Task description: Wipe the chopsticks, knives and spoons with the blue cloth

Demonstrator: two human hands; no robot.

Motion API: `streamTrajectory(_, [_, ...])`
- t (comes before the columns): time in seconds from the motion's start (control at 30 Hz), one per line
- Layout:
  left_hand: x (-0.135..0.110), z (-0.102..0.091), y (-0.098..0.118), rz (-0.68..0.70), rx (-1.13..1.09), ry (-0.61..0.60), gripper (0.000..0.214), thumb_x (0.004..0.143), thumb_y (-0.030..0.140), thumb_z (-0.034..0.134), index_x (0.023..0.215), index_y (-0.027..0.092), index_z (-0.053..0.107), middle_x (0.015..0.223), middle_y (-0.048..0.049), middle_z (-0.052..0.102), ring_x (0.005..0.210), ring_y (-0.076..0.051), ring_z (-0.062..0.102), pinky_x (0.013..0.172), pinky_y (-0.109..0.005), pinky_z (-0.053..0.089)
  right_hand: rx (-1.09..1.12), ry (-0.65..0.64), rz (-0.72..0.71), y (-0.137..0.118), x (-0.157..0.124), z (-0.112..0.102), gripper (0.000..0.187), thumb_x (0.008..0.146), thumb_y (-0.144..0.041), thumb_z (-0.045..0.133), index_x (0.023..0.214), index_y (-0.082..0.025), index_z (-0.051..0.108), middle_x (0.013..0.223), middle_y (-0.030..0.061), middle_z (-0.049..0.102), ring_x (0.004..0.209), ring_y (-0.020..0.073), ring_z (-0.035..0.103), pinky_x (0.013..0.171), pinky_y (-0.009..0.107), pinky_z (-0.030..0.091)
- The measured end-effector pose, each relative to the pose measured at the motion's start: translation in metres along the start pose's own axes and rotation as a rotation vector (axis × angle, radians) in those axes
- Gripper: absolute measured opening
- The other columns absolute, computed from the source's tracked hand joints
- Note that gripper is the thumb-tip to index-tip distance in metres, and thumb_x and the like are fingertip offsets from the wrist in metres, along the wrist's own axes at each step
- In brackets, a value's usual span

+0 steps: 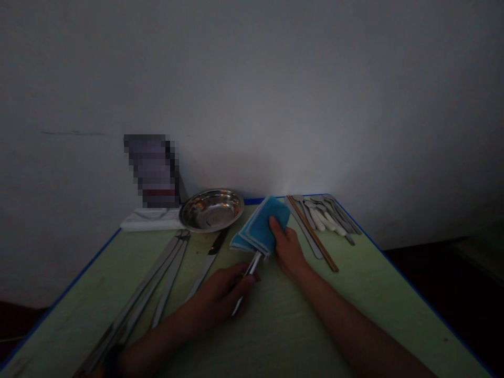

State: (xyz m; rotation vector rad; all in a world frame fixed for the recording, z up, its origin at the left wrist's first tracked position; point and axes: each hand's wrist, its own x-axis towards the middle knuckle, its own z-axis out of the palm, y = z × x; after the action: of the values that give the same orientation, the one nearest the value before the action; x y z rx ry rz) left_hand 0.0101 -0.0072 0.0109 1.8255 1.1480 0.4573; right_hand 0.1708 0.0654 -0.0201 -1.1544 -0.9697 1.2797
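My left hand point(226, 291) is closed around the handle of a metal utensil point(247, 277) near the middle of the green table point(394, 310). The utensil's far end disappears into a folded blue cloth point(260, 227). My right hand point(288, 248) grips that cloth from its right side, thumb on top, wrapped over the hidden end. Which kind of utensil it is I cannot make out.
A shiny steel bowl point(211, 209) stands at the back beside a white box point(151, 219) and a blurred-out object. Long metal tongs point(157, 278) and a knife point(208, 260) lie at left. Spoons and cutlery point(328, 215) and chopsticks point(313, 233) lie at back right. A wall rises close behind.
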Motion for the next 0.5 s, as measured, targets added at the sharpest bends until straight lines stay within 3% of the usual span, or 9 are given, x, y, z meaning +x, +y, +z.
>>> streamTrajectory(0.1, [0.001,0.001,0.000,-0.024,-0.005,0.027,0.029,0.091,0.042,0.036,0.082,0.019,0.050,0.063,0.0035,0.052,0.058,-0.014,0.052,0.056,-0.023,0.042,-0.232,-0.075,-0.065,-0.004,-0.006,0.000,0.045,0.069,-0.057,0.057,0.052,-0.016,0.053,0.042,-0.0058,0.043,0.043,0.0082,0.036,0.043,0.023,0.027])
streamTrajectory(0.2, [0.002,0.004,-0.002,-0.050,0.012,0.018,0.028,0.091,0.041,0.036,0.079,0.019,0.048,0.059,0.0043,0.049,0.052,-0.013,0.050,0.050,-0.022,0.038,-0.216,-0.108,-0.076,-0.004,-0.008,0.002,0.040,0.068,-0.054,0.060,0.060,-0.015,0.059,0.049,-0.0043,0.052,0.047,0.0100,0.044,0.047,0.023,0.034])
streamTrajectory(0.27, [0.003,0.006,-0.002,-0.049,0.053,0.000,0.028,0.091,0.040,0.037,0.077,0.018,0.047,0.058,0.0040,0.050,0.052,-0.013,0.050,0.049,-0.022,0.037,-0.075,-0.080,-0.046,-0.002,-0.005,0.003,0.037,0.068,-0.052,0.061,0.071,-0.015,0.063,0.059,-0.0020,0.061,0.054,0.0125,0.052,0.055,0.025,0.042])
streamTrajectory(0.4, [0.001,0.007,0.001,-0.058,0.113,-0.023,0.030,0.091,0.040,0.037,0.074,0.018,0.049,0.055,0.0044,0.050,0.050,-0.012,0.049,0.048,-0.021,0.035,0.379,0.100,0.126,0.000,0.006,0.002,0.034,0.075,-0.047,0.057,0.089,-0.017,0.063,0.076,0.0014,0.070,0.068,0.0154,0.063,0.068,0.030,0.050])
streamTrajectory(0.5, [0.000,0.004,0.002,-0.055,0.077,-0.062,0.031,0.091,0.040,0.038,0.073,0.018,0.050,0.054,0.0050,0.049,0.051,-0.011,0.049,0.049,-0.020,0.036,0.561,0.123,0.205,0.000,0.013,-0.001,0.030,0.079,-0.042,0.056,0.093,-0.016,0.062,0.083,0.0026,0.072,0.073,0.0154,0.066,0.073,0.030,0.052])
